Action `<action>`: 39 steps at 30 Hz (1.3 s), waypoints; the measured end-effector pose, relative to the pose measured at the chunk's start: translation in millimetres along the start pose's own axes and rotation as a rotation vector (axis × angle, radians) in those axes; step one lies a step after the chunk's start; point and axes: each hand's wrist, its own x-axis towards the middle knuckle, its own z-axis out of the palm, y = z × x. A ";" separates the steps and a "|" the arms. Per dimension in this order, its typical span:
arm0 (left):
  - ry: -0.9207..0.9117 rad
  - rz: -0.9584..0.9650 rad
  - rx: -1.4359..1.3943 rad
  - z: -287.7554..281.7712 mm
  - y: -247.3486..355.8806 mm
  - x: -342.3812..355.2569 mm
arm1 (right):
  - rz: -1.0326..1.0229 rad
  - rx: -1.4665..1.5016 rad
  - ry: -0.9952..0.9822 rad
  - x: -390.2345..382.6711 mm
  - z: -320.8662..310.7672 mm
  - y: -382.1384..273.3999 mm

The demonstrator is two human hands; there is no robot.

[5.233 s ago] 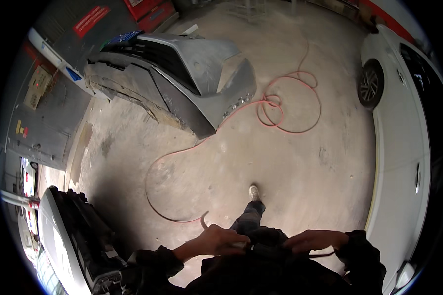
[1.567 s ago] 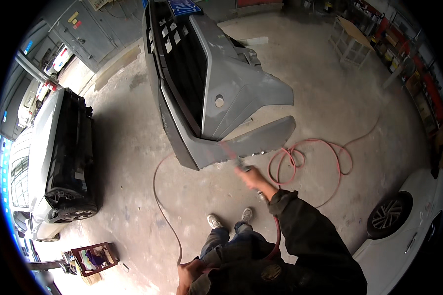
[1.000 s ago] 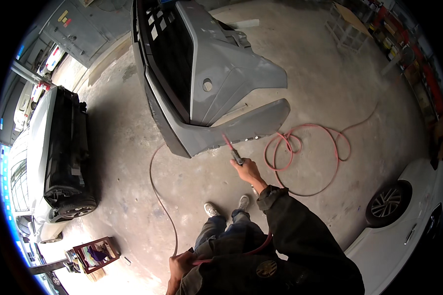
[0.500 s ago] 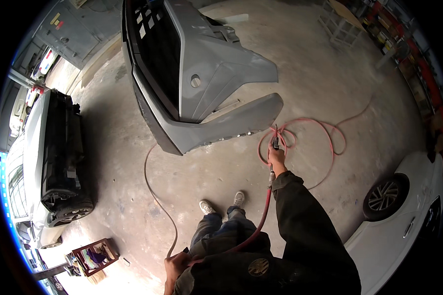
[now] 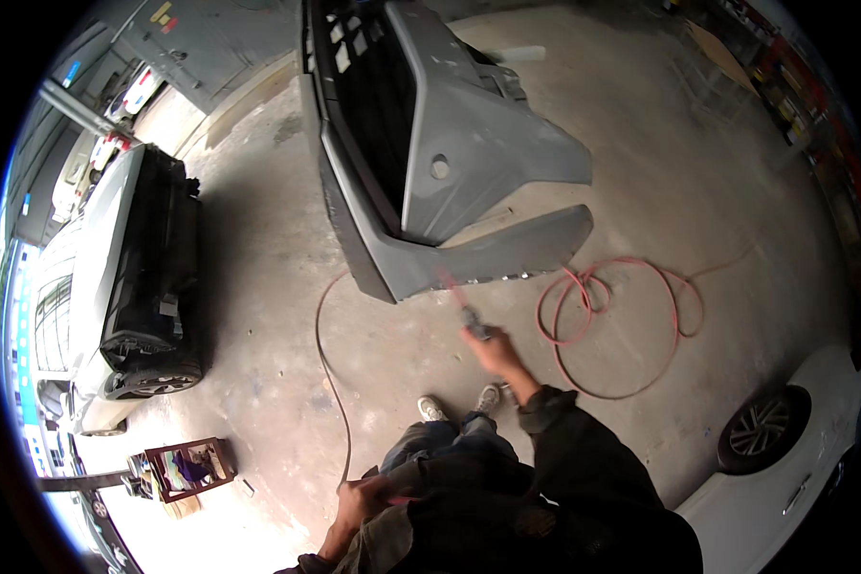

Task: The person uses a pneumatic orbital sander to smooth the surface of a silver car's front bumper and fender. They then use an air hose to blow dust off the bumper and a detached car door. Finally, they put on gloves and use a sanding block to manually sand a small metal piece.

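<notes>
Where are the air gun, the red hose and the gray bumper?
Air gun (image 5: 474,322), head view: its blurred body.
Red hose (image 5: 677,316), head view: coil's right side.
Gray bumper (image 5: 478,177), head view: broad side panel.

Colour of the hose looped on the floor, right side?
The hose is pinkish red, best seen in the head view.

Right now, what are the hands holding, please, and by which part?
The right hand grips the air gun by its handle; the left hand, a hose partway along.

Floor washed out at lower left; upper right dim. Shadow beside left car. Right hand and tool motion-blurred. Fisheye-bent edges, black corners, bluish left rim.
</notes>
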 end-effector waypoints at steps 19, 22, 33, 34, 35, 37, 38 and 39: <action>-0.055 0.143 -0.286 -90.7 -107.0 39.0 | -0.081 -0.544 0.044 -37.7 76.3 -11.3; 0.014 0.131 -0.365 -126.2 -167.9 51.3 | 0.100 -0.404 -0.151 -19.7 126.3 -20.5; 0.216 -0.304 -0.174 -268.2 -409.1 41.0 | -0.202 -0.381 -0.371 121.8 349.9 -273.7; 0.246 -0.390 -0.152 -271.4 -431.7 39.1 | -0.229 -0.371 -0.381 134.8 366.3 -291.2; 0.258 -0.424 -0.128 -271.7 -456.4 38.4 | -0.229 -0.367 -0.385 148.1 380.9 -308.2; 0.243 -0.513 -0.106 -269.7 -498.8 42.0 | -0.173 -0.316 -0.397 178.9 406.7 -332.9; 0.241 -0.544 -0.104 -276.3 -510.4 48.2 | -0.152 -0.293 -0.406 199.8 418.1 -344.0; 0.223 -0.582 -0.107 -278.4 -526.6 56.4 | -0.094 -0.248 -0.449 224.1 427.3 -345.7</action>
